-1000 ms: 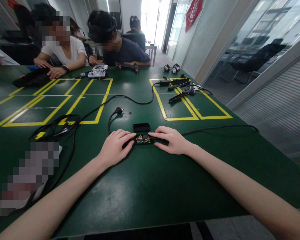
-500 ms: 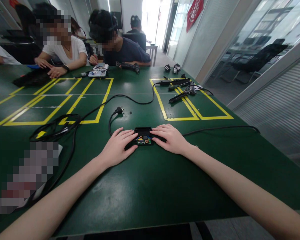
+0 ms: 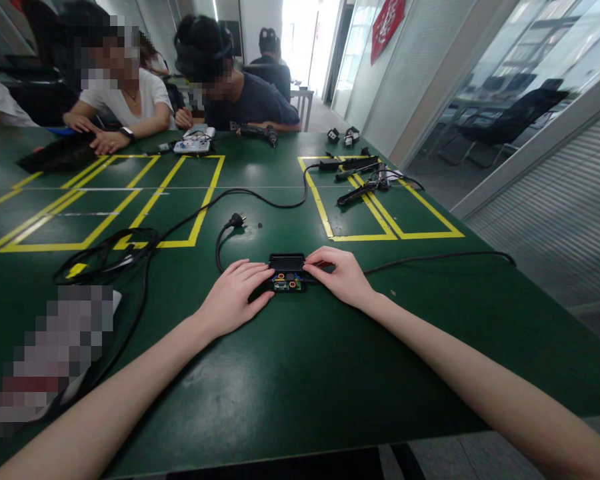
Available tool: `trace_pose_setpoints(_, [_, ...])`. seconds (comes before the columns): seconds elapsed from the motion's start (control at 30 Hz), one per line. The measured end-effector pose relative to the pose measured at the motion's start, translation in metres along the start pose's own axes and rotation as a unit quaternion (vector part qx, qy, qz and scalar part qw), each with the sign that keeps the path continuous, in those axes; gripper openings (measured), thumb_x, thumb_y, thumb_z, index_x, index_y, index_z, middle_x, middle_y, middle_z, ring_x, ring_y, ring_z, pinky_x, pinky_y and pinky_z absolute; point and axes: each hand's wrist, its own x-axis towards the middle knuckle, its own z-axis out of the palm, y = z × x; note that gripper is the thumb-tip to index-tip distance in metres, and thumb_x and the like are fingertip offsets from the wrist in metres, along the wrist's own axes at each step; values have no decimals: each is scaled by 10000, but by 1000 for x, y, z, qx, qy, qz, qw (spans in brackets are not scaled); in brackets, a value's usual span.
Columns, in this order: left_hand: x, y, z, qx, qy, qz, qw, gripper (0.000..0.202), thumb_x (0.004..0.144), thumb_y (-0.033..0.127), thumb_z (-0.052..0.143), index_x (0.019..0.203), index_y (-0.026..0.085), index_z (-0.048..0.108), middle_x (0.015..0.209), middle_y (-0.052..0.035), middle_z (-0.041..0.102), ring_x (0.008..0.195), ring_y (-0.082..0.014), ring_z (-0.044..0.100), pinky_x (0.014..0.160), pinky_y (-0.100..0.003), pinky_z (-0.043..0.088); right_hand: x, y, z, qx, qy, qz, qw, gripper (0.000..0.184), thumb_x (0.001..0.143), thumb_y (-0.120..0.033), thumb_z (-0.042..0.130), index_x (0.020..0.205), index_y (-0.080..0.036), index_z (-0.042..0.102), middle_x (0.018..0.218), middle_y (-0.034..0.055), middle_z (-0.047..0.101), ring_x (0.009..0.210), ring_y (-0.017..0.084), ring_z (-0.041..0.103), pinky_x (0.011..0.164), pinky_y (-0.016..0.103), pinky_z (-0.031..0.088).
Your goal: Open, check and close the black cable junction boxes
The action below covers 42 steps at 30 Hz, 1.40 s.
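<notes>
Straight ahead on the table lies a small black plastic case (image 3: 287,263), its cover tilted up at the far side. A green circuit board (image 3: 281,285) with ring-shaped copper coils shows in its near half. My left hand (image 3: 237,290) grips the case's left end, fingers on top and thumb at the near side. At the right edge of the raised cover, my right hand (image 3: 340,272) has thumb and fingertips pinched together. A black cord (image 3: 440,257) runs off to the right from behind that hand. Left of the case stands a black power plug (image 3: 236,221) on its cable.
A coiled black cable (image 3: 107,257) and a pale, blurred-out flat object (image 3: 55,353) lie at left. Several dark tools (image 3: 357,193) rest inside yellow tape at the far right. Beyond are a power drill (image 3: 260,133), a white device (image 3: 195,140) and seated co-workers.
My right hand's fingers have drawn together into a pinch and shifted slightly right, baring more of the cover. The left hand keeps its hold on the case.
</notes>
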Motion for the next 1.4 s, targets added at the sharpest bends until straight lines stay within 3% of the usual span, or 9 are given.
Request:
trace_pose_setpoints(0.17, [0,1,0,-4,-2,-2,1000,362,1001,310,584,1321,153,643,1302,-147,727,1220,-277,679,1119,-520,499,0,1,4,19,7,37,999,132,943,-248,637,945,-188,754,873,48,736,770,180,680,682,306,570])
trace_pose_setpoints(0.3, [2,4,-1,-18,-12,-10,1000,362,992,287,583,1329,165,627,1306,-142,711,1227,-288,656,1082,-507,525,-1,4,5,-39,-33,10,999,211,976,-226,596,1103,-200,763,903,60,716,849,205,652,778,358,557])
trace_pose_setpoints(0.5, [5,7,-3,-32,-20,-26,999,351,981,270,587,1317,181,631,1266,-135,699,1190,-295,646,1055,-508,532,0,6,4,-84,-71,-22,994,216,1013,-236,576,990,-210,789,918,79,681,912,227,613,827,385,538])
trace_pose_setpoints(0.7, [4,6,-4,-40,-18,-32,999,438,981,286,596,1413,212,594,1293,-136,678,1195,-305,625,1045,-537,534,-1,4,1,-40,-75,-39,996,225,1005,-206,562,1055,-225,780,1014,81,673,968,222,650,869,386,554])
trace_pose_setpoints(0.97, [3,6,-4,-22,-13,-10,1000,385,985,269,592,1356,189,653,1305,-157,678,1207,-318,625,1032,-546,544,-2,1,1,41,-57,-18,997,176,972,-221,597,999,-218,771,1096,88,710,1010,228,702,869,385,597])
trace_pose_setpoints(1.07, [3,5,-5,-18,-2,-5,1000,343,982,273,594,1305,200,686,1271,-145,702,1184,-308,646,1017,-528,555,-4,1,5,104,-46,32,993,79,932,-228,619,989,-210,671,1099,79,706,912,199,723,802,368,626])
trace_pose_setpoints(1.2, [3,6,-6,-19,18,0,1000,306,979,273,600,1259,198,697,1201,-125,741,1122,-281,682,971,-475,579,-6,1,10,165,-27,87,982,216,883,-258,665,1038,-233,517,1088,50,697,774,149,722,748,345,639])
trace_pose_setpoints(1.4, [4,7,-7,-27,24,-1,999,266,970,270,608,1211,202,700,1173,-112,761,1098,-271,691,949,-446,582,-5,-4,7,145,-31,56,987,253,893,-203,647,1143,-223,607,1072,63,714,944,197,739,885,385,636])
